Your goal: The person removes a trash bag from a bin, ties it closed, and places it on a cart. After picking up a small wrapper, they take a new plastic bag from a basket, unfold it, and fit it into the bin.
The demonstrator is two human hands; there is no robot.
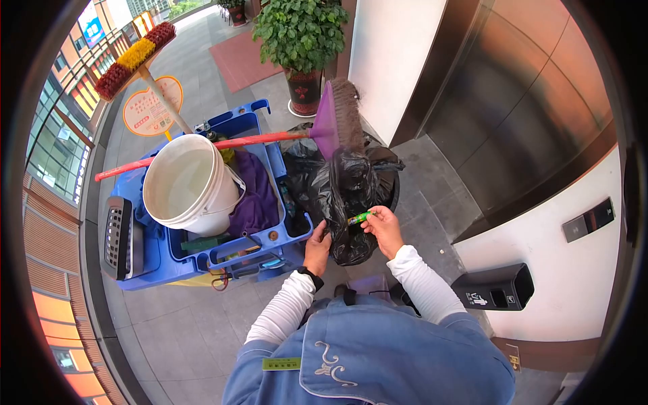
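Observation:
A black garbage bag (343,182) bulges in front of me beside the cart, its plastic crumpled and gathered near the top. My left hand (316,251) is at the bag's near left side, fingers closed on its plastic. Between the fingertips of my right hand (385,231) is a small green and yellow tube-shaped item (362,218), held against the front of the bag; its exact kind does not show. A broom (325,128) with a purple head, brown bristles and a red handle lies across the cart, its head above the bag.
On the blue cleaning cart (287,246) at left stand a white bucket (223,202) with liquid, a purple cloth (256,192) and an upright red-and-yellow brush (135,61). A potted plant (304,91) is beyond. A dark wall-mounted bin (496,287) and elevator doors (520,108) are at right.

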